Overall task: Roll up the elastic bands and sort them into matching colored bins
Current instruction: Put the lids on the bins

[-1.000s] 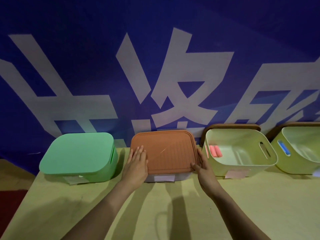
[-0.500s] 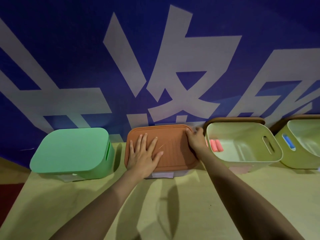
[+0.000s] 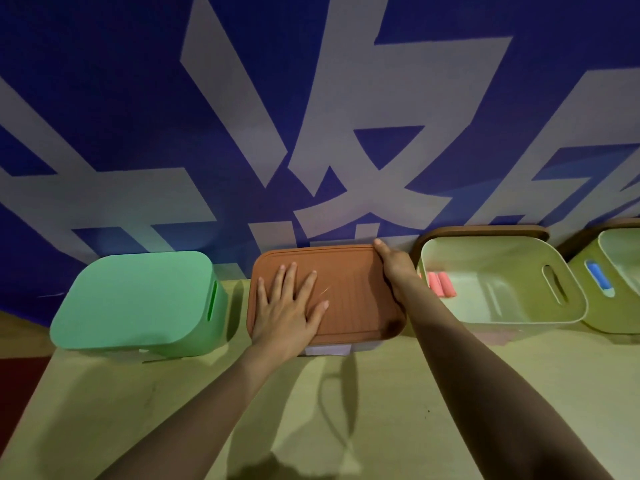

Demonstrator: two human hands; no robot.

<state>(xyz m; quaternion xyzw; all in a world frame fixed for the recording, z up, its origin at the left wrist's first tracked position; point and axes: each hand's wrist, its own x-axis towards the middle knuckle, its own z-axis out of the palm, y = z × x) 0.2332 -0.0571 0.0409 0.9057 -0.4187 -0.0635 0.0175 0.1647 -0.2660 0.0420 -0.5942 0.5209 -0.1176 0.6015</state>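
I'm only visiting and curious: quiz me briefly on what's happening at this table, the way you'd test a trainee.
1. True or false: the left hand lies flat on the brown lid.
2. What colour are the two rolls in the open bin just right of that lid? A pink, B green, C yellow.
3. Fill in: the ___ hand grips the lid's far corner.

Key
1. True.
2. A.
3. Right: the right hand has its fingers curled over that corner.
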